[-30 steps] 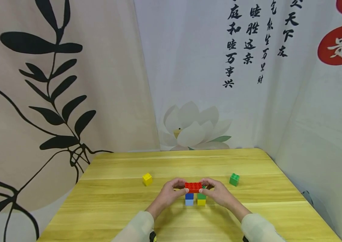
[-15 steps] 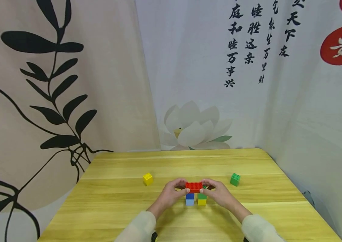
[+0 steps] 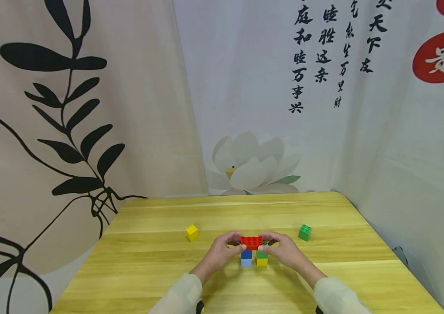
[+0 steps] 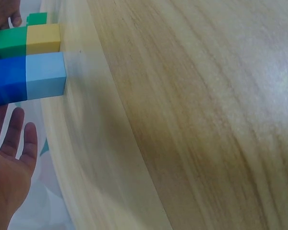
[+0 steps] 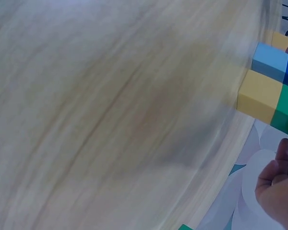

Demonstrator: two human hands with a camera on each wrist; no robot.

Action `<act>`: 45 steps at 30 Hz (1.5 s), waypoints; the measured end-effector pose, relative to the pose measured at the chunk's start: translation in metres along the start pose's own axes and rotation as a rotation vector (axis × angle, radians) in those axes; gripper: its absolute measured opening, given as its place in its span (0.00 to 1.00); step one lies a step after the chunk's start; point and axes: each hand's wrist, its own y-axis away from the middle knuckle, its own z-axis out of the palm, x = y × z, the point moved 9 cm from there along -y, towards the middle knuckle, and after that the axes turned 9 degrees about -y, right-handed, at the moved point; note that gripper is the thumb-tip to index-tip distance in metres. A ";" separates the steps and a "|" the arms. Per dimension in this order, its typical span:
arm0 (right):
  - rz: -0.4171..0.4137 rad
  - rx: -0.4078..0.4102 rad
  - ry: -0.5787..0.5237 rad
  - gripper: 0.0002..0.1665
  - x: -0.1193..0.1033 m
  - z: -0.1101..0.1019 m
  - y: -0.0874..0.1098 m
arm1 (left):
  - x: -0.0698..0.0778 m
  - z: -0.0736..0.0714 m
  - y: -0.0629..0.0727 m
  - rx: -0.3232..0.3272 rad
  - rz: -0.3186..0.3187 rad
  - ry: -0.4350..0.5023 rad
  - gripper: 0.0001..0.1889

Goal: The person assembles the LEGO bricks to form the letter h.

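A red toy building brick (image 3: 251,243) with studs lies level across the tops of two small stacks. The left stack is a dark blue brick (image 3: 247,254) on a light blue brick (image 4: 45,75). Beside it, a green brick (image 3: 262,254) sits on a yellow brick (image 5: 260,97); a green stud peeks out past the red brick's right end. My left hand (image 3: 222,250) pinches the red brick's left end, thumb in front. At the other end, my right hand (image 3: 283,251) pinches it the same way. A narrow gap separates the stacks.
A loose yellow brick (image 3: 192,233) lies farther back on the left of the wooden table (image 3: 147,270). Another green brick (image 3: 305,233) is farther back on the right. A printed curtain (image 3: 269,87) hangs behind the table's far edge.
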 end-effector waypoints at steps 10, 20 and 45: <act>0.028 0.029 0.034 0.26 0.003 -0.002 0.000 | 0.006 -0.002 0.003 0.009 -0.003 0.032 0.12; 0.012 0.007 0.048 0.27 0.002 -0.003 0.000 | -0.004 0.000 0.001 0.013 -0.015 0.051 0.15; 0.008 0.027 0.045 0.29 0.003 0.001 0.001 | -0.007 -0.001 0.003 0.022 0.015 0.081 0.20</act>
